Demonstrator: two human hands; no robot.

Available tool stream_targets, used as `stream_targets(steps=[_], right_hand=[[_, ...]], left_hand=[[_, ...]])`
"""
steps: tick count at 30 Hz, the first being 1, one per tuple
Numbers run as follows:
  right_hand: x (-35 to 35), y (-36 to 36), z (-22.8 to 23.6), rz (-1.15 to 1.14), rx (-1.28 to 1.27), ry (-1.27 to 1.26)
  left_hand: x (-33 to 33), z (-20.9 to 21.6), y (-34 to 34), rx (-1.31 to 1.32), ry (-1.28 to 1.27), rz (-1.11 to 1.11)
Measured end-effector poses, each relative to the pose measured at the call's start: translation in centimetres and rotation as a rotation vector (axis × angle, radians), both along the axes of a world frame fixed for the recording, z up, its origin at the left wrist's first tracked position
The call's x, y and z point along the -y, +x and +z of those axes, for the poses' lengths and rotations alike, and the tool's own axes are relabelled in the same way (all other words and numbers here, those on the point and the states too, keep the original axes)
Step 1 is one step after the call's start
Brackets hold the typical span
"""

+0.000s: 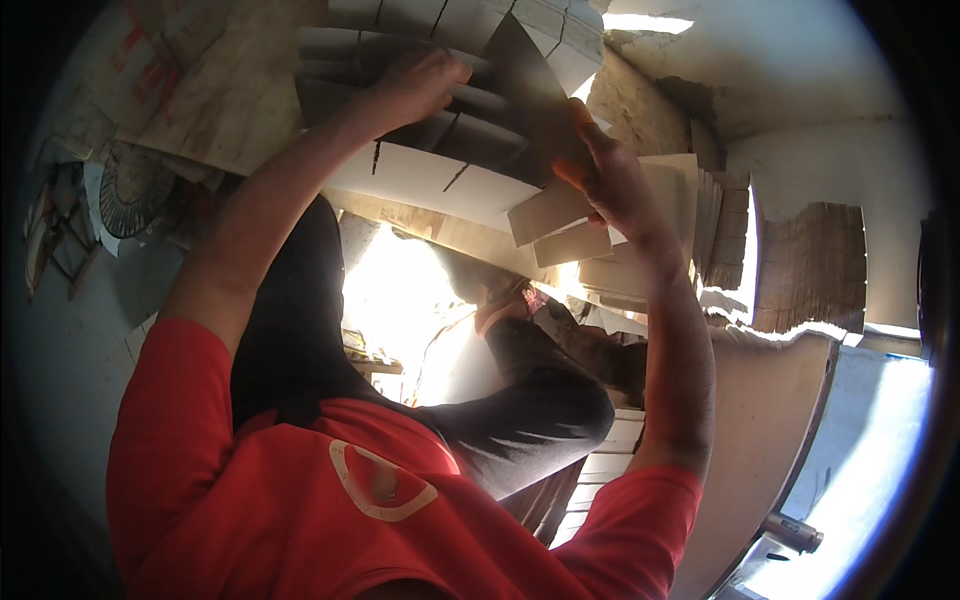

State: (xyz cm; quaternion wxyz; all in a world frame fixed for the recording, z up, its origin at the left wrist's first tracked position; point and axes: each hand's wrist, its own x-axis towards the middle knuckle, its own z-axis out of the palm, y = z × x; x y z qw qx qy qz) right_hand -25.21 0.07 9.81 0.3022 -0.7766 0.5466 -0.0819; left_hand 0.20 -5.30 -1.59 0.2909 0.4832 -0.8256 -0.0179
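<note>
Slotted cardboard strips (430, 180) stand on edge in front of me, crossed into a divider grid on a wooden table. My left hand (425, 85) is over the grid with its fingers closed; it seems to pinch the edge of a cardboard strip, though the fingertips are partly hidden. A loose cardboard strip (535, 95) stands tilted at the grid's right end. My right hand (615, 185) grips it by its right edge, thumb on top and fingers below. Just under that hand lie small flat cardboard pieces (570, 245).
More slotted white dividers (470, 25) stand behind the grid. To the right are stacked cardboard sheets (675, 185) and a bundle of brown strips (810, 265). A fan (135, 190) stands at the far left. My dark-trousered knee (570, 405) is bent below the table.
</note>
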Motion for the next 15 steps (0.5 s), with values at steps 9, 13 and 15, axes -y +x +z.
stream_targets(steps=[9, 13, 15], right_hand=[[0.3, -0.4, 0.6, 0.075, 0.025, 0.086], [-0.6, 0.1, 0.7, 0.054, 0.023, 0.156], [-0.8, -0.5, -0.1, 0.067, 0.019, 0.029]], left_hand=[[-8.0, 1.1, -4.0, 0.083, 0.224, -0.246], [-7.8, -0.7, -4.5, 0.030, 0.308, -0.207], [-7.5, -0.8, -4.6, -0.021, 0.262, -0.194]])
